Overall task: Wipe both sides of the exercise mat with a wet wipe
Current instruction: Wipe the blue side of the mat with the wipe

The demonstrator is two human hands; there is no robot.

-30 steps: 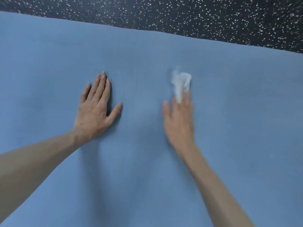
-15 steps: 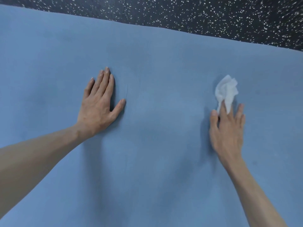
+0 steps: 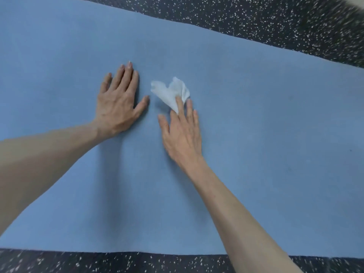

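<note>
Since the earlier frame, your right hand (image 3: 182, 133) has swept the wet wipe (image 3: 171, 93) leftward, back to just beside your left hand (image 3: 118, 103). Your right fingers (image 3: 179, 104) lie straight, pressing the crumpled white wipe onto the blue exercise mat (image 3: 256, 134). Your left hand rests flat on the mat, fingers extended, holding nothing. The mat lies spread over the dark speckled floor (image 3: 275, 20), visible along both long edges.
</note>
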